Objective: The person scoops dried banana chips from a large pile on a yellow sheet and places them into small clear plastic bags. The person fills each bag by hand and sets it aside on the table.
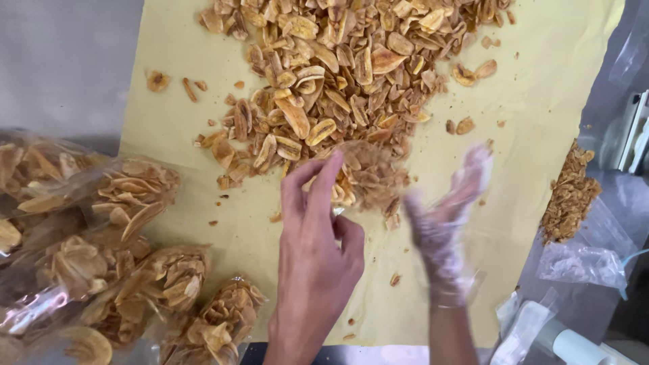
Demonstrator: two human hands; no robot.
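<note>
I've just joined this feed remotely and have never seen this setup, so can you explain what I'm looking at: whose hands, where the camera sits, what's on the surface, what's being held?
There is no machine here. One camera, worn on a person's head, looks down at their two hands. A yellow paper sheet carries a big heap of fried banana chips. The bare left hand holds open a clear plastic bag partly filled with chips. The right hand, in a thin clear glove, is blurred beside it, fingers spread, holding nothing I can make out. Filled bags of chips lie at the left; a small pile of crumbs sits at the right.
</note>
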